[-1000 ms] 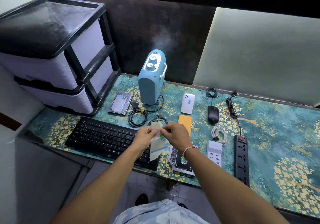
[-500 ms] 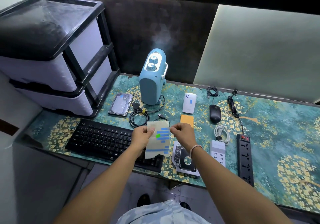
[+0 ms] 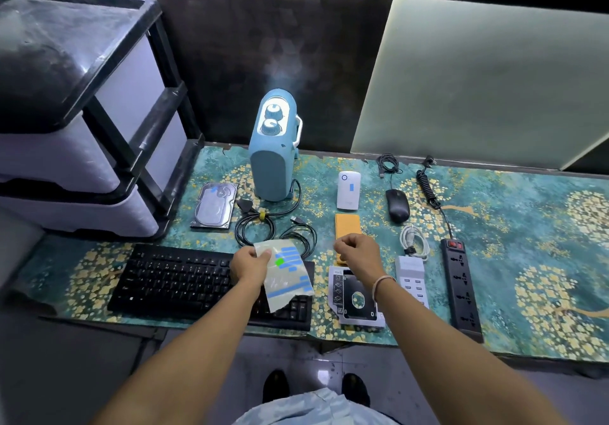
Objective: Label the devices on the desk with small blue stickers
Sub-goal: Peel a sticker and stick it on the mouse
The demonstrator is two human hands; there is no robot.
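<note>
— Blue stickers sit in rows on the sticker sheet (image 3: 288,271). Who holds it?

— The left hand (image 3: 249,266) pinches the sheet by its top corner, over the right end of the black keyboard (image 3: 184,281). One green sticker sits among the blue ones.

— What about the right hand (image 3: 357,251)?

— Its fingers are curled, with the tips pressed together, over the orange pad (image 3: 347,227). It may be pinching a tiny sticker, but I cannot tell. It is too small to see.

— Which things already have a blue sticker?

— The white power bank (image 3: 348,190) has one on its front. The hard drive (image 3: 215,205) has one near its top.

— What else is on the table (image 3: 527,227)?

— A tall blue machine (image 3: 273,148) with two knobs stands at the back, with its black cord (image 3: 255,227) coiled in front. The black mouse (image 3: 397,205) lies right of the power bank. A white charger (image 3: 412,271) and a black power strip (image 3: 459,288) lie on the right. A metal drive tray (image 3: 357,299) lies under the right wrist. Drawers (image 3: 82,121) stand on the left.
</note>
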